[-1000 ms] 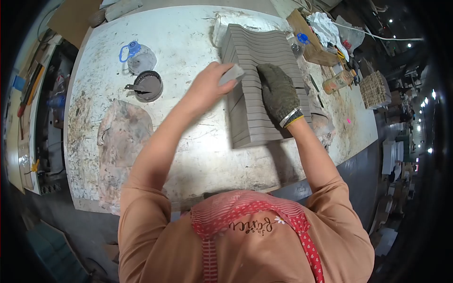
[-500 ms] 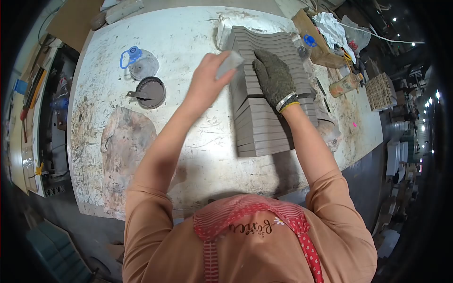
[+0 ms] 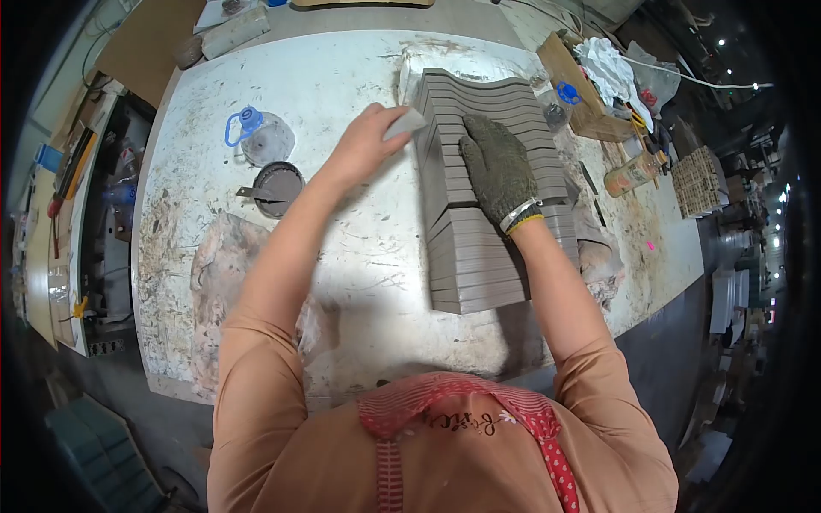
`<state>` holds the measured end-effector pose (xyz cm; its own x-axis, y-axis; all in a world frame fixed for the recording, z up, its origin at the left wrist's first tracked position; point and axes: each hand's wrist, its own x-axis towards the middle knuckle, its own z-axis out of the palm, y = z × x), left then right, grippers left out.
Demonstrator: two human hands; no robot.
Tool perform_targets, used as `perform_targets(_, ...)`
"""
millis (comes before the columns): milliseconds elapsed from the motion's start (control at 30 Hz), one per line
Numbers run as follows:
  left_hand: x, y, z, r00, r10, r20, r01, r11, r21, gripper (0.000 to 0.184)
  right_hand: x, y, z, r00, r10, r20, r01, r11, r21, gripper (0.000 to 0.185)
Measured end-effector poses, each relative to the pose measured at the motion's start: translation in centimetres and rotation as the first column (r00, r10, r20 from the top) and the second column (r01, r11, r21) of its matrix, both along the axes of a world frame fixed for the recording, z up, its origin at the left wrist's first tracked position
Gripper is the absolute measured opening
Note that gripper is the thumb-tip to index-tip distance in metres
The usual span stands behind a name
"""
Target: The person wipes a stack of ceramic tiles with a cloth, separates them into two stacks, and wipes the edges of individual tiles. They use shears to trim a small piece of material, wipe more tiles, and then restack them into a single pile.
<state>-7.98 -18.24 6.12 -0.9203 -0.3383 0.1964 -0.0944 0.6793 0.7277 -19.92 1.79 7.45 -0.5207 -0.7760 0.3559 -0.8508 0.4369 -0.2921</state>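
A stack of grey, wavy-edged slabs point(image 3: 479, 265) stands on the worktable, in two sections with a seam between them. My right hand point(image 3: 499, 171), in a dark, dirty knitted glove, lies flat on top of the slabs with its fingers stretched out. My bare left hand point(image 3: 368, 145) is closed around a small pale grey pad point(image 3: 405, 124), whose exact kind I cannot make out. Pad and hand are just left of the stack's far left side, with a small gap showing between.
Left on the white worktable point(image 3: 368, 282) are a round tin of grey paste point(image 3: 279, 184), a clear container with a blue handle point(image 3: 267, 141) and a stained cloth point(image 3: 224, 256). To the right stand a bottle point(image 3: 631, 175), a wooden box point(image 3: 599, 124) and a woven basket point(image 3: 699, 181).
My left hand has drawn the pad slightly left, away from the stack's side. My right hand stays on the slabs. The whole view has shifted, with the table lower in it.
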Motion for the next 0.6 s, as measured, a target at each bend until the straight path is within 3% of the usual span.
perform_targets(67, -0.8, -0.2, 0.2, 0.996, 0.078, -0.036, -0.075, 0.995, 0.067, 0.045, 0.0, -0.2, 0.0, 1.0, -0.01, -0.01, 0.01, 1.0, -0.018, 0.046)
perform_targets(133, -2.6, 0.4, 1.4, 0.946, 0.148, -0.288, -0.146, 0.989, 0.026, 0.044, 0.0, -0.3, 0.2, 1.0, -0.008, 0.01, 0.008, 1.0, -0.01, 0.046)
perform_targets(167, -3.5, 0.6, 1.1, 0.927, 0.09, -0.365, -0.128, 0.989, -0.08, 0.044, 0.0, -0.2, 0.2, 1.0, -0.009, 0.009, 0.009, 1.0, -0.01, 0.046)
perform_targets(200, -3.4, 0.4, 0.6, 0.925, 0.093, -0.368, -0.131, 0.988, -0.078, 0.044, 0.1, -0.1, 0.2, 1.0, -0.006, 0.018, 0.006, 1.0, -0.023, 0.045)
perform_targets(300, -2.0, -1.5, -0.5, 0.999, 0.007, -0.032, -0.012, 0.986, -0.165, 0.046, 0.0, -0.2, 0.5, 1.0, 0.001, 0.004, -0.001, 0.999, -0.037, 0.044)
perform_targets(433, -3.0, -0.4, 0.6, 0.964, 0.153, -0.217, -0.159, 0.987, -0.011, 0.044, 0.0, -0.4, 0.2, 1.0, -0.004, -0.017, 0.004, 0.999, -0.043, 0.044)
perform_targets(533, -5.3, -0.2, 0.0, 0.965, 0.125, -0.23, -0.141, 0.988, -0.056, 0.045, 0.0, -0.4, 0.5, 1.0, 0.001, 0.0, -0.001, 0.999, -0.048, 0.044)
perform_targets(600, -4.4, -2.0, 0.1, 0.984, 0.107, -0.143, -0.11, 0.994, -0.02, 0.045, -0.1, -0.3, 0.3, 1.0, -0.003, -0.007, 0.002, 0.999, -0.033, 0.044)
